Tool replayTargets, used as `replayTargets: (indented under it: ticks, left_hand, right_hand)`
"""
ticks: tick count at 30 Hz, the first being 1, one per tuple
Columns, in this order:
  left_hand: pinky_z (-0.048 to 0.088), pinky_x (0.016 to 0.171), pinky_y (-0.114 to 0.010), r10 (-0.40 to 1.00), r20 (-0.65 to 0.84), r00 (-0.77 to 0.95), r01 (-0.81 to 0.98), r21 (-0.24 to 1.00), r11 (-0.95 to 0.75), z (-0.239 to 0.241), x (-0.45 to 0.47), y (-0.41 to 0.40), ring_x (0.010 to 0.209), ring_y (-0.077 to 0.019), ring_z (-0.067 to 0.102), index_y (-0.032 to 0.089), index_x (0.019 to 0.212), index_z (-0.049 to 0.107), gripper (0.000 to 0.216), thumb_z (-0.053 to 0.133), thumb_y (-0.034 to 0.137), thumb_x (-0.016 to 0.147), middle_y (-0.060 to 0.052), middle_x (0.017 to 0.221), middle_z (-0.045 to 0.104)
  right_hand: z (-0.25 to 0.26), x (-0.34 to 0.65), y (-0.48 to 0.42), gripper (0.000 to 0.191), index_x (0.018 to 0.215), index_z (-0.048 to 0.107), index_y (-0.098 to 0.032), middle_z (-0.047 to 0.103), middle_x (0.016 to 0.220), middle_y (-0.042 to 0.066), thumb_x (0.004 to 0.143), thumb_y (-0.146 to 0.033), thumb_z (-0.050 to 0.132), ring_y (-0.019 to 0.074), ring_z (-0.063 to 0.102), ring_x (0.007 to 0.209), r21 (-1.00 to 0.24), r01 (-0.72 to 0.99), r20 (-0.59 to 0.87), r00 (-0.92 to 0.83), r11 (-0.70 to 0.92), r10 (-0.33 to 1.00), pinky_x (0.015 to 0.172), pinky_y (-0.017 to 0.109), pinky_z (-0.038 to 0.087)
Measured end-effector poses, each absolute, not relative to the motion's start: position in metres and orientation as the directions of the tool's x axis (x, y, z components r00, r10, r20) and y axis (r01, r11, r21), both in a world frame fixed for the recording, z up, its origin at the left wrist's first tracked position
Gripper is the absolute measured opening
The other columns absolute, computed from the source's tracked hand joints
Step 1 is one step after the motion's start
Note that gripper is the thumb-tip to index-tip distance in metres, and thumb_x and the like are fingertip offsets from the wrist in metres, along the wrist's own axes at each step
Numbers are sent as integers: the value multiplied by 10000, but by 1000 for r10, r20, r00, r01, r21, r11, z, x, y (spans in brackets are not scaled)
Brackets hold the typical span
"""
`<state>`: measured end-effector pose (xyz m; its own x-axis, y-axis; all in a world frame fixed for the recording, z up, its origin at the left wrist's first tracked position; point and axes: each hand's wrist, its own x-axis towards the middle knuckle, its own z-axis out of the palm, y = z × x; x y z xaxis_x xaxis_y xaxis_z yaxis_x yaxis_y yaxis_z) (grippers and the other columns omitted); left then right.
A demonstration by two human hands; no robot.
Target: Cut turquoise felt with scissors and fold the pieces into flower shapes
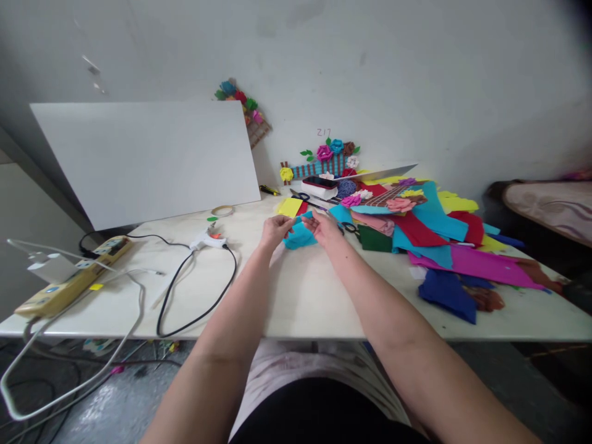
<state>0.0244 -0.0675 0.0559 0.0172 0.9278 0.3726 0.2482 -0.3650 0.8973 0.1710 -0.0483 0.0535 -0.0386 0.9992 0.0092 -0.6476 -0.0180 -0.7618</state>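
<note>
Both of my hands are over the middle of the white table, closed on a piece of turquoise crepe paper (301, 237). My left hand (276, 230) pinches its left edge between thumb and fingers. At the upper right edge, my right hand (322, 227) grips the same paper. Part of the sheet hangs between and below the fingers, down near the tabletop. Just behind my hands lie a yellow paper square (290, 206) and dark-handled scissors (300, 196). Another pair of scissors (350, 228) rests right of my right hand, partly covered by paper.
A white glue gun (208, 239) with a looping black cord lies left. Further left is a yellow power strip (76, 277) with cables. Coloured crepe paper (481, 262) heaps up on the right. A white board (152, 160) and paper-flower decoration (324, 163) stand along the wall.
</note>
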Motion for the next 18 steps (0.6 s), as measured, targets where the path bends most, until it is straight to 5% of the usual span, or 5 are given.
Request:
replayTargets:
  ticks: [6,11,18]
  left_hand:
    - [387,516,-202,878,441,-186,451,832,-323,57,9,-58,510,-101,524,156,680,636,312,556,456,708,-30,611,642]
    - [388,637,-233,775,413,-478,609,792,-46,60,-10,-58,778,-176,603,196,835,695,331,475,430,757,-56,808,693]
    - [390,755,-351,711,274,-647,620,732,282,60,-27,-62,1022,-288,505,209,867,708,317,483,401,754,-113,883,682]
  right_hand:
    - [50,175,-42,206,704,561,-135,679,605,61,880,-216,491,125,663,583,-773,-632,-28,-60,-60,998,527,199,536]
    - [47,178,-40,247,695,569,-131,673,583,63,892,-223,451,131,654,553,-806,-588,-45,-57,-70,997,493,207,519]
    - [48,176,-44,210,703,579,-107,669,574,62,868,-172,467,133,630,484,-855,-511,-54,-77,-86,996,415,206,482]
